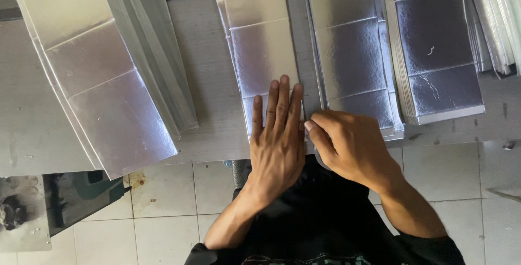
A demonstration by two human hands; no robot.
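Grey surface (211, 80) under me: my left hand (278, 135) lies flat, fingers spread, pinning a foil sheet (263, 53), while my right hand (347, 145) curls closed, pinching its edge. I judge I'm creasing it; next needs firm, even pressure, with foil stacks (434, 53) beside.

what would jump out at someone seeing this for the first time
The stacks of shiny silver foil-faced sheets fanned across the grey table catch the eye first, with the biggest pile at the left. Next come the two bare hands at the near edge: the left hand lies flat, fingers spread, on the middle stack, while the right hand pinches a sheet edge beside it.
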